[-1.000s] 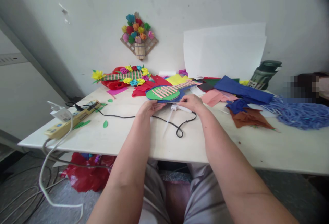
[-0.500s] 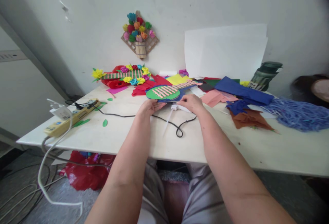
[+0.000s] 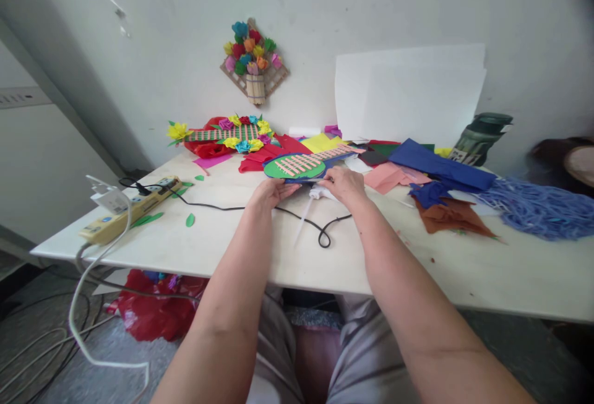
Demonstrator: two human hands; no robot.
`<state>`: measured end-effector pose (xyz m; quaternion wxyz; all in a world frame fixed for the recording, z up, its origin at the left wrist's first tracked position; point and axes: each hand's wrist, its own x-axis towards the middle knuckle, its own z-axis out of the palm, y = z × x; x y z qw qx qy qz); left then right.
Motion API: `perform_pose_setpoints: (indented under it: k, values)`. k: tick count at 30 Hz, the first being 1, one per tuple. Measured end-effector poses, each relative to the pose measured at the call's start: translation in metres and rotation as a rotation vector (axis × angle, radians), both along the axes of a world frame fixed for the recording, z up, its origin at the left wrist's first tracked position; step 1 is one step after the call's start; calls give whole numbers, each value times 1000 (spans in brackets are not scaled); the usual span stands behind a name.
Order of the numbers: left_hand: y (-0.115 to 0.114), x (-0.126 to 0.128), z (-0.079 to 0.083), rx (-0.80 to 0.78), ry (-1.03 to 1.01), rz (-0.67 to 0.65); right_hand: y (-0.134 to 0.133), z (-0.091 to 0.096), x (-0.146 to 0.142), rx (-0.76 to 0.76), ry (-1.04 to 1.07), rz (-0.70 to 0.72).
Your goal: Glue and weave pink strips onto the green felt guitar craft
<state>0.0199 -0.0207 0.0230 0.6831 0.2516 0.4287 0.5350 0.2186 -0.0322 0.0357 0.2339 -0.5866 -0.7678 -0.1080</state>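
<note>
A guitar-shaped paper craft (image 3: 297, 166) has a green oval face on a blue backing, with crossed pink strips running up its neck. My left hand (image 3: 271, 193) holds its near edge from below, thumb side up. With bent fingers, my right hand (image 3: 344, 184) pinches at the near right edge. A thin pale line lies along that edge by the right fingertips; whether it is a separate strip I cannot tell. Just below the right hand lies a white glue gun (image 3: 320, 192), partly covered, with a translucent glue stick (image 3: 303, 221) sticking out and a looped black cord (image 3: 323, 240).
A yellow power strip (image 3: 130, 209) with a white charger (image 3: 109, 198) stands at left, near green paper leaves (image 3: 190, 220). Behind is a flower-trimmed guitar craft (image 3: 227, 135). Coloured paper (image 3: 440, 166), a green bottle (image 3: 480, 138) and blue shredded strands (image 3: 542, 206) lie at right.
My right hand has shifted slightly left and its fingers have moved along the craft's edge. A pale line shows more clearly there. My left hand stays almost still.
</note>
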Motion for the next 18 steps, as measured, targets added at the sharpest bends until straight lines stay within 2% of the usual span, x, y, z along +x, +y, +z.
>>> perform_pose_setpoints:
  k: [4, 12, 18]
  values:
    - [1, -1, -1, -11, -3, 12, 3, -2, 1, -67, 19, 6]
    - [3, -1, -5, 28, -4, 12, 0, 3, -6, -197, 63, -75]
    - [3, 0, -5, 44, -32, 35, -1, 0, -8, -138, 15, -53]
